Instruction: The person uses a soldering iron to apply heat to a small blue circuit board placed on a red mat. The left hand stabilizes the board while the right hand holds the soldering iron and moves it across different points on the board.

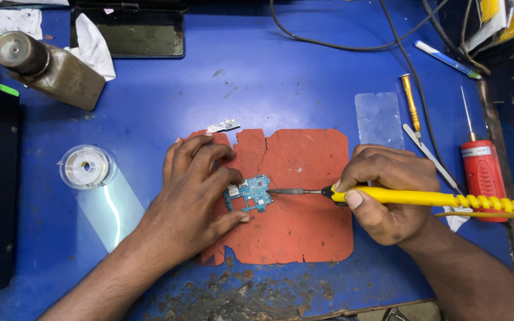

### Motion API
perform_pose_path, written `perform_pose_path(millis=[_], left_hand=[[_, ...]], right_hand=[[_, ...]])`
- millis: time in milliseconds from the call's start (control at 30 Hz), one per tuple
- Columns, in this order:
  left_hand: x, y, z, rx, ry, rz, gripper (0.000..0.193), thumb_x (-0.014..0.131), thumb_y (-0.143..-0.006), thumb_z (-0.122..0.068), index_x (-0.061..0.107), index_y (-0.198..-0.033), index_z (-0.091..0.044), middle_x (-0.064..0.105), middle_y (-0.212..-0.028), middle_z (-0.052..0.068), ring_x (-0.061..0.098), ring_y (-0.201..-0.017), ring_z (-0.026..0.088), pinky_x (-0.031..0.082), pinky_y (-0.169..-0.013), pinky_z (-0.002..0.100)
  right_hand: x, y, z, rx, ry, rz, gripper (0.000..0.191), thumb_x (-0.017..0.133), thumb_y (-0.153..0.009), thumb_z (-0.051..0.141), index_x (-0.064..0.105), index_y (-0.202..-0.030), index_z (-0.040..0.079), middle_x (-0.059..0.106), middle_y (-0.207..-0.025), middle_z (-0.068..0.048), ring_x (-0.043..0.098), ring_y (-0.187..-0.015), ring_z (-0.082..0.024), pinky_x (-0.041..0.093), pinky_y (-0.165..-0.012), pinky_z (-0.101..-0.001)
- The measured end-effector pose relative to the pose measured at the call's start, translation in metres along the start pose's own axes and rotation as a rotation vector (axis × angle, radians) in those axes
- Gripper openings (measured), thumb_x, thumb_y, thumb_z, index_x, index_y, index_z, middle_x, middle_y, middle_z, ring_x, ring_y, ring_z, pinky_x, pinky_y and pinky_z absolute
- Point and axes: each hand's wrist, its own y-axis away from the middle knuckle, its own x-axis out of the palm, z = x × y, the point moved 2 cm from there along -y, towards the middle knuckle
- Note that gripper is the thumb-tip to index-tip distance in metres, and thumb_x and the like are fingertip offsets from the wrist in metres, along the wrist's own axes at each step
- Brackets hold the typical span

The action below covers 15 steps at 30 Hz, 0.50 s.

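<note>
We saw bright, even overhead light, sharp focus throughout, glare on the left plastic sheet [107, 205], and dark far-right corners.

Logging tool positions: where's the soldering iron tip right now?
Head view, centre: the soldering iron, gripped in the right hand, has its tip at the right edge of the small blue circuit board, which the left hand pins on the red mat.
</note>
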Motion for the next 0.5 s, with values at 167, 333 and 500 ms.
perform_pose_path(millis=[167, 333, 500], left_hand=[[-0.0004, -0.0007, 0.0000, 0.001, -0.004, -0.001, 0.056, 0.089, -0.065, -0.041, 0.070, -0.106, -0.008, 0.050, -0.135, 0.016, 0.031, -0.140, 0.042, 0.021, -0.117, 0.062], [0.0002, -0.0003, 0.0005, -0.004, 0.001, 0.009, 0.055, 0.089, -0.067, -0.041, 0.070, -0.107, -0.008, 0.050, -0.135, 0.016, 0.030, -0.141, 0.042, 0.021, -0.116, 0.062], [0.0004, 0.0000, 0.0010, -0.005, 0.002, 0.008, 0.054, 0.089, -0.067, -0.041, 0.070, -0.106, -0.008, 0.050, -0.135, 0.016, 0.030, -0.141, 0.042, 0.021, -0.117, 0.062]], right_hand=[[-0.0001, -0.0003, 0.0002, -0.006, 0.007, -0.003, 0.020, 0.062, -0.098, 0.019, 0.063, -0.087, 0.002, 0.065, -0.072, -0.006, 0.056, -0.058, -0.012, 0.043, -0.051, -0.0248], [-0.0001, -0.0004, -0.0004, -0.011, 0.012, -0.007, 0.019, 0.062, -0.097, 0.019, 0.064, -0.087, 0.002, 0.065, -0.072, -0.006, 0.055, -0.057, -0.012, 0.042, -0.050, -0.0249], [0.0001, 0.0002, -0.0006, -0.009, 0.003, -0.002, 0.018, 0.062, -0.096, 0.018, 0.063, -0.087, 0.002, 0.065, -0.072, -0.006, 0.055, -0.057, -0.012, 0.043, -0.051, -0.0251]])
